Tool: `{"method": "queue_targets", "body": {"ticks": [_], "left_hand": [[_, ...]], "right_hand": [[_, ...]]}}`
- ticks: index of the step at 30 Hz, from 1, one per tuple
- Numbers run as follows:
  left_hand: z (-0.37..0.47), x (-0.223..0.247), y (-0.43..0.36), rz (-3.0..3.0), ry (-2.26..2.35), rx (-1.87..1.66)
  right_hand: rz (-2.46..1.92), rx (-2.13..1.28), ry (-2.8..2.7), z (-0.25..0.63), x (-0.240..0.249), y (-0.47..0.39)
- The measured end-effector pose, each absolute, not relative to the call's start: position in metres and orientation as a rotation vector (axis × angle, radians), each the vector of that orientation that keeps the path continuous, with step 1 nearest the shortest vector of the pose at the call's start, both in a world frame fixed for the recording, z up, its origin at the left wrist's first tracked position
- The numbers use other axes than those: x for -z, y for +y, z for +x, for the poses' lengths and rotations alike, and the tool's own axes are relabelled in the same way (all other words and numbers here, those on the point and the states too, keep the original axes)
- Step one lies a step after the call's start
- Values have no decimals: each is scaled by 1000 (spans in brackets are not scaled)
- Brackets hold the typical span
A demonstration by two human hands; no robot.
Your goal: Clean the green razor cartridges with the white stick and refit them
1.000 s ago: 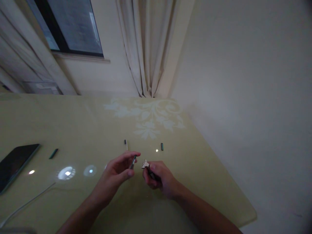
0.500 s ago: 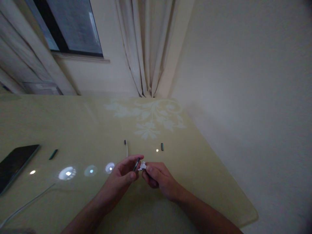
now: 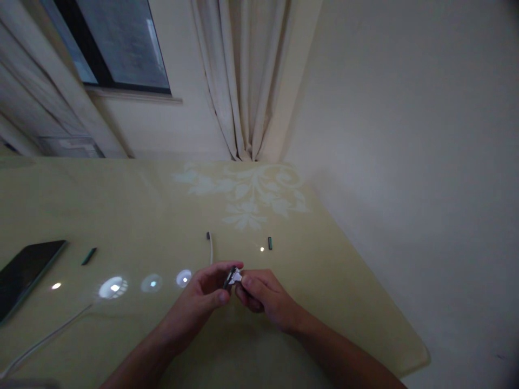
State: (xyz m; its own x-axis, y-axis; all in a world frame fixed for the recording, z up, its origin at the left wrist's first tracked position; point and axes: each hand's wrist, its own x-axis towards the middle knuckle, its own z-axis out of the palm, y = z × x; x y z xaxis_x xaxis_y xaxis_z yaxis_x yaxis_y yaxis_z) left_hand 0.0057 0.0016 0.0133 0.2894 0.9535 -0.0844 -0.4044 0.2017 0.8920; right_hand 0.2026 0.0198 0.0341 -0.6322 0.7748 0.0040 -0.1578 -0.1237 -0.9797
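Note:
My left hand (image 3: 205, 294) is closed on a small dark strip-like piece (image 3: 228, 279), pinched between thumb and fingers. Opposite it, my right hand (image 3: 265, 297) grips a small white piece (image 3: 236, 276) between thumb and forefinger. The white piece meets the dark piece between my hands, above the near middle of the table; whether they are joined cannot be made out. Beyond my hands a small dark green-black block (image 3: 270, 243) lies on the table. A thin white cable with a dark tip (image 3: 208, 236) runs toward my left hand, its lower part hidden.
On the pale glossy table (image 3: 344, 302) a dark tablet (image 3: 26, 273) lies at the left, with a second small dark block (image 3: 88, 256) beside it. Another white cable (image 3: 48, 336) crosses the near left. Curtains, a window and a wall stand behind.
The dark piece and the white piece have come together between my hands, where a small gap showed before. The dark piece has tilted slightly. Objects on the table have stayed put.

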Motion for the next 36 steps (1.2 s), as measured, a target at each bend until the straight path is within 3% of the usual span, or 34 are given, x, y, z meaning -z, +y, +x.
{"method": "queue_targets", "body": {"ticks": [36], "left_hand": [[7,-16,0,841,642,-1078]], "right_hand": [[-527,-2021,-1396,204,-31,17]]}}
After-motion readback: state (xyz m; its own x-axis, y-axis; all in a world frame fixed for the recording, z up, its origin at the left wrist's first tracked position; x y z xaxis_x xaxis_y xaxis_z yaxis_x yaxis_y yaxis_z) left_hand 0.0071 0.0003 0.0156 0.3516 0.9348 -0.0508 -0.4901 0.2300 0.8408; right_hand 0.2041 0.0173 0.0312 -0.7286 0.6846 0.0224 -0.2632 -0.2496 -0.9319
